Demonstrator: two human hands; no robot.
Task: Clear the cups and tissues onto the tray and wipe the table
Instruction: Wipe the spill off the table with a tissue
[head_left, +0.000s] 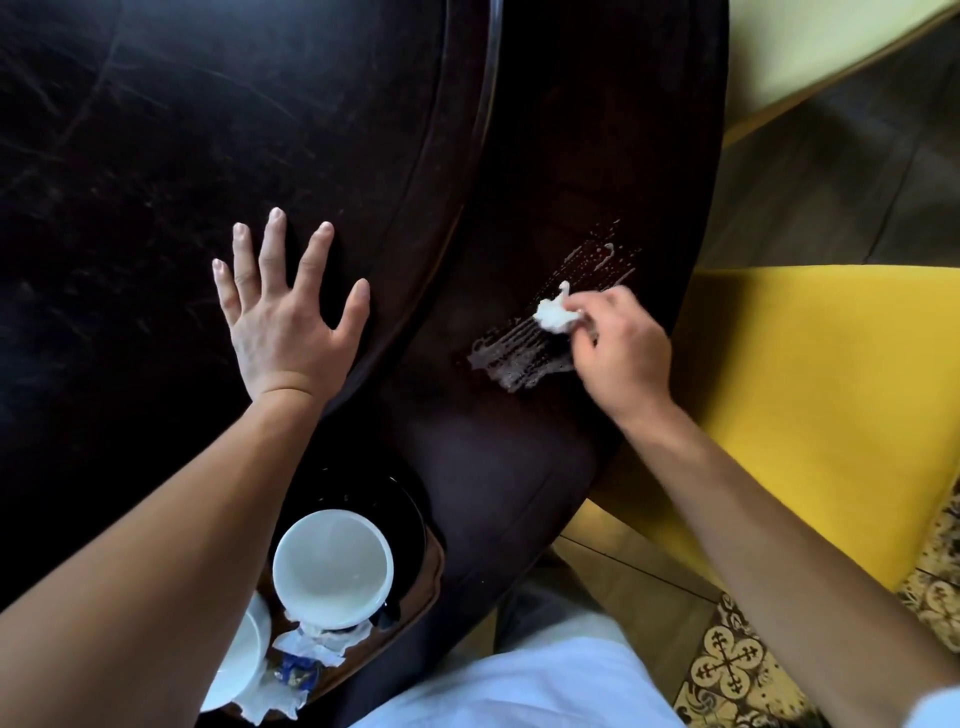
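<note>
Dark scratched table (156, 156) with wet smear (514, 358), left hand (283, 317) spread flat, right hand (621, 345) pinching tissue (553, 312), yellow seat (810, 395) beside

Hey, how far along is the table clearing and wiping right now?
Clearing looks done: two white cups and crumpled tissues sit on the dark tray. In hand: right hand wipes with a white tissue wad. Left: wet streaks on the dark table.
</note>
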